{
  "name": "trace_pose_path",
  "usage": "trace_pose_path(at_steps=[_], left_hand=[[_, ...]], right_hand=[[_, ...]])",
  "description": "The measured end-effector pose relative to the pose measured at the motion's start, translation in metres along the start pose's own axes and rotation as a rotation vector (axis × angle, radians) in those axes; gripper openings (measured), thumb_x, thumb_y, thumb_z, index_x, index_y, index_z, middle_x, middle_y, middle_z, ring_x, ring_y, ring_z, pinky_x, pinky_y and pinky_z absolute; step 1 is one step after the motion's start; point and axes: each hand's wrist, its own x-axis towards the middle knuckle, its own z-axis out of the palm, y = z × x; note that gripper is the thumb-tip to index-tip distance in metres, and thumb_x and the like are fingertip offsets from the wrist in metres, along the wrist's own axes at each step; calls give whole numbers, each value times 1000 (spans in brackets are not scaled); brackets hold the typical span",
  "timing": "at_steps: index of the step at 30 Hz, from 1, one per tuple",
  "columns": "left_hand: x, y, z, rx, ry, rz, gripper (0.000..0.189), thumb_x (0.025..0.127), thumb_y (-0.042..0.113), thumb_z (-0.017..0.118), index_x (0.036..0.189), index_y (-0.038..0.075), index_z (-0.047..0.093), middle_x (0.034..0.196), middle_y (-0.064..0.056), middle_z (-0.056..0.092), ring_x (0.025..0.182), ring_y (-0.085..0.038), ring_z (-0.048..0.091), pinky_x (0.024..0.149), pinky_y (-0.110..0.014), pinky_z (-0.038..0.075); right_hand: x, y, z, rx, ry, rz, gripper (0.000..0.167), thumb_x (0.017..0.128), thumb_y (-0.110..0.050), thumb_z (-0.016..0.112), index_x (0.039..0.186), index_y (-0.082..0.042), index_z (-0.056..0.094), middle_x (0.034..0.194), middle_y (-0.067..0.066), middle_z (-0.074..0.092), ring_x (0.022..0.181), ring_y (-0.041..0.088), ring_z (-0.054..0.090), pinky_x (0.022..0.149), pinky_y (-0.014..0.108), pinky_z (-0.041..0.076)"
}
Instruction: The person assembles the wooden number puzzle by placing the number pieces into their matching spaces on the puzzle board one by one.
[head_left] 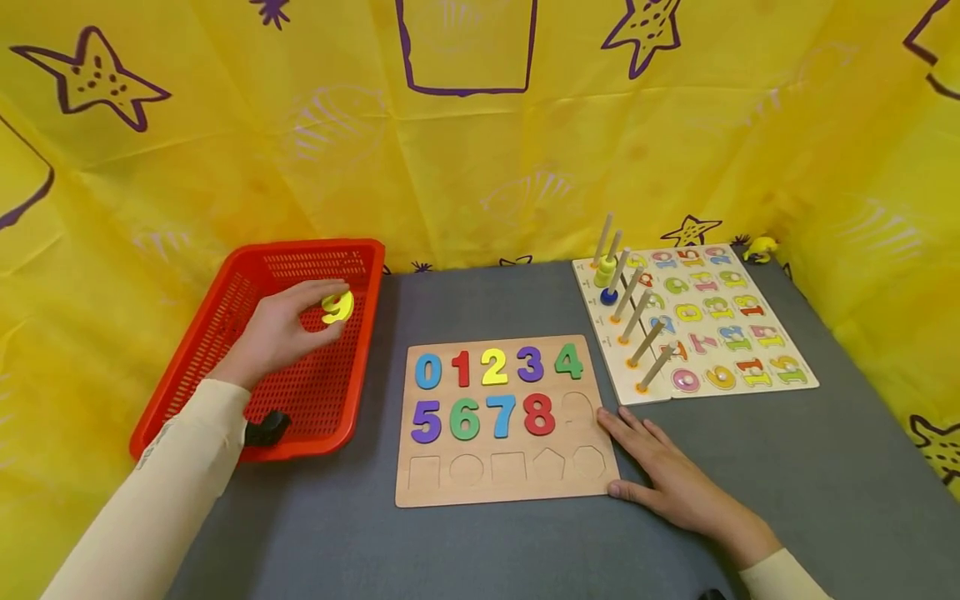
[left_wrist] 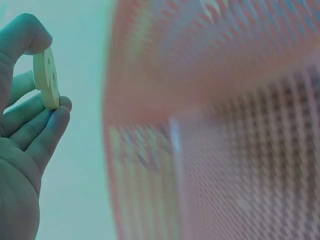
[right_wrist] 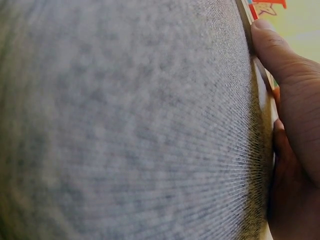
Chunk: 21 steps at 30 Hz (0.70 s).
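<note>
A yellow number 9 piece (head_left: 339,307) is pinched between the thumb and fingers of my left hand (head_left: 288,325), over the red basket (head_left: 365,358). In the left wrist view the piece (left_wrist: 46,80) appears edge-on at my fingertips. A wooden number puzzle board (head_left: 480,492) lies flat on the table. Coloured digits 0 to 8 sit in its two upper rows; the recess (head_left: 577,408) right of the red 8 is bare, as are the shape outlines below. My right hand (head_left: 671,479) rests at the board's right edge, fingers extended, thumb at the lower corner.
Behind my right hand stands a pale counting board (head_left: 780,333) with upright pegs (head_left: 636,317), a few rings and printed number pieces. A small yellow toy (head_left: 761,247) sits at the back right. Yellow patterned cloth (head_left: 465,167) hangs behind the grey table (head_left: 480,558).
</note>
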Motion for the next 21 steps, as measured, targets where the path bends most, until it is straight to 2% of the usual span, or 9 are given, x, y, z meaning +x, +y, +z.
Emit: trace_pose_path(at_steps=[4, 7, 9, 12, 16, 21], left_hand=[[0, 44, 0, -17, 69, 120, 56, 85, 18, 80, 139, 13, 64, 144, -3, 57, 128, -27, 56, 97, -50, 51], [-1, 76, 6, -32, 103, 239, 57, 84, 16, 81, 138, 10, 64, 145, -3, 56, 126, -27, 58, 94, -46, 53], [-2, 97, 13, -58, 100, 314, 58, 83, 14, 82, 138, 8, 63, 146, -6, 55, 125, -28, 59, 92, -44, 55], [-3, 123, 33, -98, 75, 415, 58, 83, 15, 81, 137, 5, 63, 147, -9, 55, 124, -28, 60, 92, -42, 55], [-1, 150, 70, -133, -2, 492, 55, 86, 21, 79, 137, 6, 63, 143, -8, 57, 123, -23, 60, 94, -34, 54], [5, 174, 116, -155, -183, 450, 53, 90, 27, 77, 138, 10, 63, 140, -5, 58, 123, -19, 58, 96, -29, 51]], right_hand=[[0, 0, 0, -26, 9, -28, 89, 92, -46, 72, 163, -17, 25, 165, 2, 29, 151, 35, 22, 118, 22, -4], [0, 0, 0, -38, 16, -34, 89, 93, -46, 72, 163, -17, 25, 165, 2, 30, 151, 35, 22, 118, 22, -3], [1, 0, -1, -39, 18, -31, 89, 92, -46, 72, 163, -17, 25, 165, 2, 29, 151, 35, 21, 118, 22, -3], [1, -1, -2, -36, 19, -25, 89, 92, -46, 72, 163, -17, 26, 165, 1, 29, 151, 36, 22, 119, 24, -3], [1, -2, -3, -34, 17, -19, 90, 91, -46, 73, 162, -17, 27, 165, 1, 29, 150, 38, 23, 119, 25, -3], [-1, -4, -2, -23, 5, -11, 89, 92, -47, 72, 162, -17, 27, 165, -1, 29, 150, 38, 23, 119, 23, -3]])
